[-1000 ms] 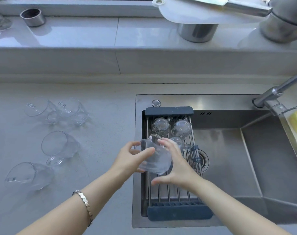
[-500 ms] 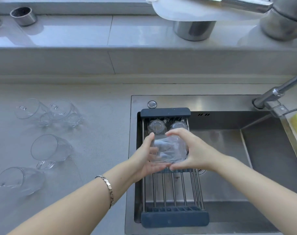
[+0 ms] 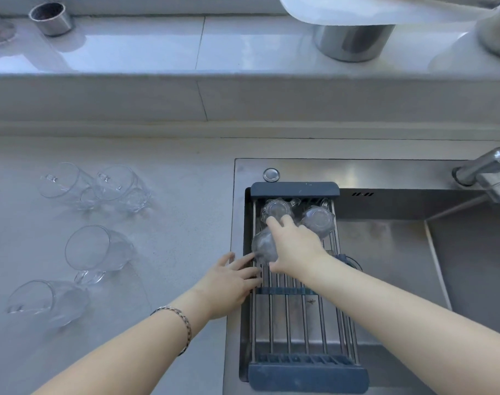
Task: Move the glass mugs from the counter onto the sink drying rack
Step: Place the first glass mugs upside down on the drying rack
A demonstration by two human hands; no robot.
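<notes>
4 glass mugs lie on their sides on the grey tabletop (image 3: 171, 223) left of the sink (image 3: 400, 252): 2 touching at the back (image 3: 69, 185) (image 3: 123, 186), 1 in the middle (image 3: 97, 250) and 1 nearest the camera (image 3: 47, 302). 2 more mugs stand upside down at the far end of the drying rack (image 3: 300, 326), one on the left (image 3: 275, 209) and one on the right (image 3: 318, 219). The right hand (image 3: 295, 246) covers a 3rd mug (image 3: 263, 249) just in front of them, its fingers (image 3: 273, 223) curled over the glass and gripping it as it sits on the rack's metal bars. The left hand (image 3: 228, 280) rests at the rack's left edge, fingers (image 3: 247, 259) spread open and holding nothing, their tips near the held mug. A chain bracelet (image 3: 183, 320) circles the left wrist. A faucet (image 3: 485, 169) juts in at the right. No brand, label or writing can be read on anything.
</notes>
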